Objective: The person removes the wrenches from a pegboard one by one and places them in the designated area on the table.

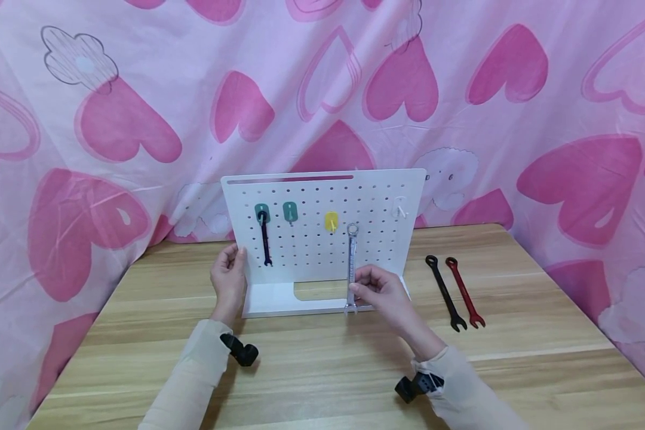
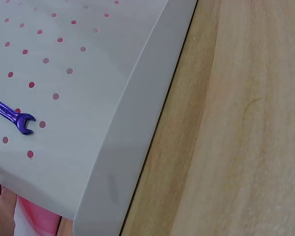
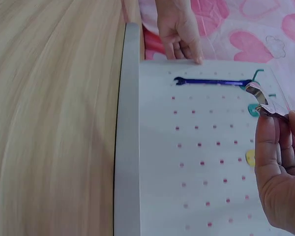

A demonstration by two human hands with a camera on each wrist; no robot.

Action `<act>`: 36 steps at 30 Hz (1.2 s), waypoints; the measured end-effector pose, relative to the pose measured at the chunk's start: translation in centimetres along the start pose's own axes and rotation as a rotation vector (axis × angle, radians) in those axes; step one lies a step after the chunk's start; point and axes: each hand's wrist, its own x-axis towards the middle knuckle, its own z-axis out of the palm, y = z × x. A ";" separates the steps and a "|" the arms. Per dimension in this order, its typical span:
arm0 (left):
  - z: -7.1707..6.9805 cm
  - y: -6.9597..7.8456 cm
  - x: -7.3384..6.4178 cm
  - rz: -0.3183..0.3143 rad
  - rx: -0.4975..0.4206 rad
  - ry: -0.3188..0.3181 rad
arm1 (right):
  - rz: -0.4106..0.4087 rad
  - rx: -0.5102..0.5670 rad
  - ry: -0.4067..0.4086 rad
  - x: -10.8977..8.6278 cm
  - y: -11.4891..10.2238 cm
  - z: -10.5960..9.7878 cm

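Note:
A silver combination wrench [image 1: 352, 257] stands nearly upright in front of the white pegboard [image 1: 312, 263]. My right hand [image 1: 381, 292] pinches it low on the shank, ring end up and open jaw down. The ring is just right of and below the yellow hook [image 1: 331, 221]. At the board's left edge my left hand [image 1: 229, 280] grips with the thumb on the edge; its other fingers are partly hidden behind. A dark purple-blue wrench [image 3: 211, 82] hangs by its ring from the left green hook [image 1: 261, 210].
A second green hook [image 1: 290, 211] and a white hook [image 1: 400, 207] are on the board. To its right, a black wrench [image 1: 445, 292] and a red wrench [image 1: 464, 291] lie on the wooden table [image 1: 312, 370]. A pink heart-patterned curtain [image 1: 279, 60] hangs behind.

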 end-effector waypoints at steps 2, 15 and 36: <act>0.0 0.0 0.0 -0.005 0.001 0.001 | 0.000 -0.016 0.016 -0.2 0.0 -0.6; -0.1 0.1 -0.1 0.011 0.016 -0.002 | -0.018 -0.066 0.063 -1.6 0.3 -3.6; 0.0 0.2 -0.1 0.012 0.023 -0.009 | 0.078 -0.194 0.170 -4.0 1.9 -10.2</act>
